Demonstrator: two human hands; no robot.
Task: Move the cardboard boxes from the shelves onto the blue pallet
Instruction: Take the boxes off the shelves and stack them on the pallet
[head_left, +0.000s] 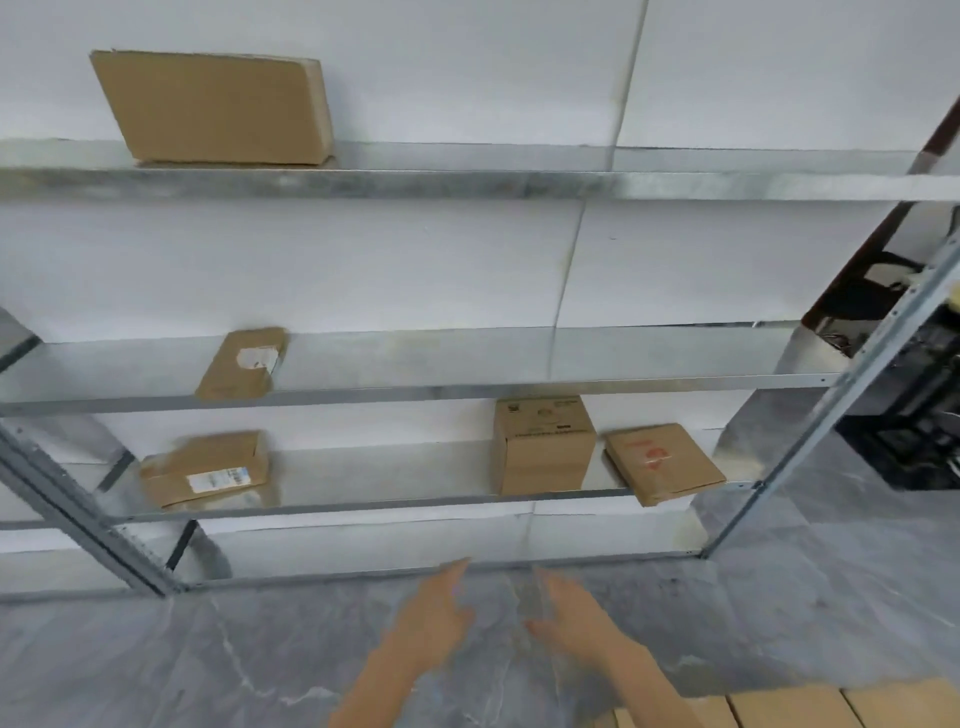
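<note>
Metal shelves (467, 184) stand against a white wall. A large flat cardboard box (215, 106) leans on the top shelf at the left. A small flat box (241, 364) lies on the middle shelf. On the lower shelf sit a labelled box (205, 475) at the left, a cube-shaped box (543, 447) and a flat box with red marks (662, 462) that overhangs the front edge. My left hand (436, 613) and right hand (571, 618) reach forward side by side above the floor, below the lower shelf, fingers extended and blurred, holding nothing. The blue pallet is out of view.
Grey marble-pattern floor (208, 665) lies below the shelves. Cardboard box tops (805, 709) show at the bottom right corner. A black crate with clutter (914, 415) stands beyond the right shelf post (831, 410). A slanted left post (78, 514) frames the rack.
</note>
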